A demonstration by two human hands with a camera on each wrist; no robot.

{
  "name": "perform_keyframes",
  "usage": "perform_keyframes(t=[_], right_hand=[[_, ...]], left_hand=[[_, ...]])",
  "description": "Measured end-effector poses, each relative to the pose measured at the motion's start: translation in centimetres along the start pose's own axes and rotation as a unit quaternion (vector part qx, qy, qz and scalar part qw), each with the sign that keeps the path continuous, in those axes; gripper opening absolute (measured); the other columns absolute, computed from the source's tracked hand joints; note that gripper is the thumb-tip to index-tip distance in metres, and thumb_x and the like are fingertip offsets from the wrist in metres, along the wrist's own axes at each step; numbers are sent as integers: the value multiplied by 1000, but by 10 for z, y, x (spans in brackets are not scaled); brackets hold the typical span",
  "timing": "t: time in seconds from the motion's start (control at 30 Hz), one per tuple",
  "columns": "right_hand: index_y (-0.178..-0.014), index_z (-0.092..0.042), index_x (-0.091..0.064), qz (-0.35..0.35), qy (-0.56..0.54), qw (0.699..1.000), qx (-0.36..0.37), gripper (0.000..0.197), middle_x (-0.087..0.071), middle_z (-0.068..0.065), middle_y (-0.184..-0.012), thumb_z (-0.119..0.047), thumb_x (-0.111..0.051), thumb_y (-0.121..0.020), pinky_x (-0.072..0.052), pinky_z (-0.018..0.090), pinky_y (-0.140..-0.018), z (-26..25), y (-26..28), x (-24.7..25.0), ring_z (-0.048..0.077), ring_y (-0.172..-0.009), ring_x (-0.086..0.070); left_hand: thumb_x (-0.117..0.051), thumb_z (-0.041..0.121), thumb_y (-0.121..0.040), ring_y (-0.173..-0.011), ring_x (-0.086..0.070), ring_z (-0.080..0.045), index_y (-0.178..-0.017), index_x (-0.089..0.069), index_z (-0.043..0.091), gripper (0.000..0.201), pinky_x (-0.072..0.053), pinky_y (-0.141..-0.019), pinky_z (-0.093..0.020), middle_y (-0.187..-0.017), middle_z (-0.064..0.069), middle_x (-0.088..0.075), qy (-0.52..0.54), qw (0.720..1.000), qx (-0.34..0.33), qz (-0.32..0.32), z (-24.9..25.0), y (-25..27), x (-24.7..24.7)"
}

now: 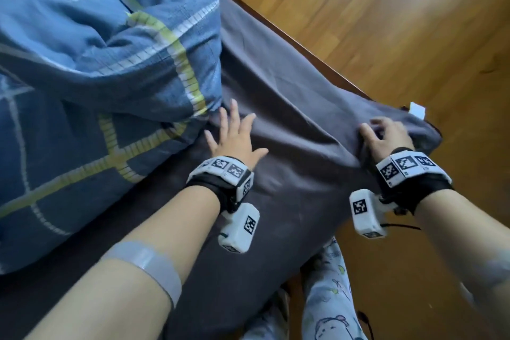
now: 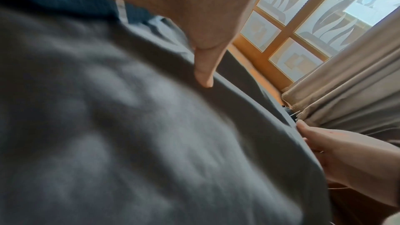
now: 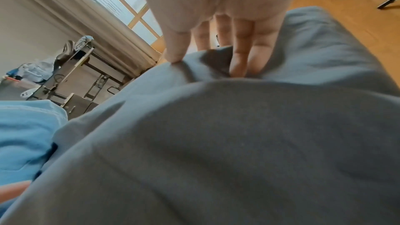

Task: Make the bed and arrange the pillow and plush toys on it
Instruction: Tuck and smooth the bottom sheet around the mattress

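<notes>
1. the left hand [image 1: 238,137] is lying flat on the grey sheet [image 1: 289,107] in the middle of the head frame, fingers spread and straight, gripping nothing.
2. its fingertips are reaching just beside the edge of the blue quilt [image 1: 91,63], which is sitting bunched up across the upper left of the frame on top of the sheet.
3. the right hand [image 1: 386,136] is resting at the right of the frame near the sheet's corner, fingers curled and bunching a fold of the grey sheet.
4. in the right wrist view the thumb [image 3: 176,47] and fingers [image 3: 240,54] are pressing into a raised fold of the sheet [image 3: 238,134], clamped on the cloth.
5. in the left wrist view the left hand's thumb [image 2: 204,69] is touching the sheet [image 2: 108,126]; the picture is blurring there.
6. a white tag [image 1: 417,110] is sticking out at the sheet's corner, just beyond the right hand.
7. the wooden floor [image 1: 386,22] is filling the upper right of the head frame, past the bed edge.
8. curtains [image 2: 350,91] and a window [image 2: 303,23] are showing at the right of the left wrist view.
9. patterned pyjama trousers [image 1: 328,298] are showing at the bottom centre.
</notes>
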State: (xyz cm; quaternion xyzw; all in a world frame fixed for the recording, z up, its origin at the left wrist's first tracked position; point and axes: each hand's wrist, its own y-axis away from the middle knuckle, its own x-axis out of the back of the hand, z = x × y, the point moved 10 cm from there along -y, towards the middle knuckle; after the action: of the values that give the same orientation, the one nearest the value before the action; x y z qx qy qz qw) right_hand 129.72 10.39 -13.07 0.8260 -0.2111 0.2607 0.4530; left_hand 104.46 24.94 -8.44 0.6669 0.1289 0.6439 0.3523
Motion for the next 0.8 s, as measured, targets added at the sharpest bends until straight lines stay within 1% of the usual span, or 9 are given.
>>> perform_keyframes(t=[0.1,0.17,0.27,0.43,0.53,0.6,0.67,0.73,0.8], right_hand=[[-114,-8,-57,-5,-31,999,-18,33,-64,16,-113,-32,-50,-93,-42,33,-89,8,-9,-2,31,-108,-58],[-107,-6,-60,5,-22,1000,-20,28,-65,17,-108,-29,-52,-93,-39,29,-81,10,-13,2,32,-104,-58],[-100,-5,-64,38,-17,999,4,23,-66,21,-104,-24,-55,-91,-37,29,-81,11,-18,18,34,-103,-58],[-108,-2,-62,151,-26,988,18,23,-62,21,-117,-16,-51,-93,-36,31,-95,15,-31,70,34,-112,-55],[-120,-5,-57,126,23,992,-8,31,-48,20,-133,-11,-51,-91,-33,31,-104,20,-43,68,32,-124,-45],[-134,-4,-44,83,10,996,-4,46,-28,17,-147,-14,-54,-90,-27,30,-109,20,-39,53,29,-134,-35],[-140,-6,-35,72,-2,997,42,56,-13,16,-153,-19,-56,-90,-19,30,-114,8,-23,38,28,-142,-21],[-141,-11,-36,59,35,989,132,61,-12,16,-155,-30,-56,-87,-14,36,-117,-19,3,17,30,-144,-15],[-141,-21,-40,19,87,964,249,65,-16,13,-156,-40,-52,-79,-13,45,-116,-51,36,-16,31,-145,-15]], left_hand=[[-63,35,-84,-147,12,-25,-148,-10,34,83,-19,-110,-63,-157,5,18,77,993,13,-86,14,-1,-30],[-63,34,-84,-146,13,-29,-148,-8,35,85,-22,-110,-63,-157,2,19,64,993,21,-95,16,-3,-34],[-64,31,-84,-145,13,-34,-148,-6,34,87,-20,-113,-59,-157,-2,20,63,993,10,-102,14,-5,-34],[-66,29,-83,-145,17,-29,-148,1,37,94,-17,-111,-64,-156,2,25,46,994,4,-102,12,0,-37],[-65,32,-83,-145,20,-24,-147,7,38,97,-15,-109,-64,-154,5,29,18,996,14,-90,14,3,-41],[-64,34,-83,-145,21,-22,-147,10,35,97,-12,-110,-63,-154,5,29,22,997,19,-72,14,6,-42],[-63,35,-84,-144,22,-21,-147,13,31,99,-9,-112,-61,-154,5,30,33,998,28,-44,11,9,-42],[-63,39,-82,-144,23,-22,-147,16,27,103,-6,-112,-61,-153,3,30,52,998,43,-12,4,13,-41],[-66,44,-78,-144,23,-22,-146,18,27,110,-5,-111,-62,-153,1,30,83,994,68,13,-5,17,-42]])
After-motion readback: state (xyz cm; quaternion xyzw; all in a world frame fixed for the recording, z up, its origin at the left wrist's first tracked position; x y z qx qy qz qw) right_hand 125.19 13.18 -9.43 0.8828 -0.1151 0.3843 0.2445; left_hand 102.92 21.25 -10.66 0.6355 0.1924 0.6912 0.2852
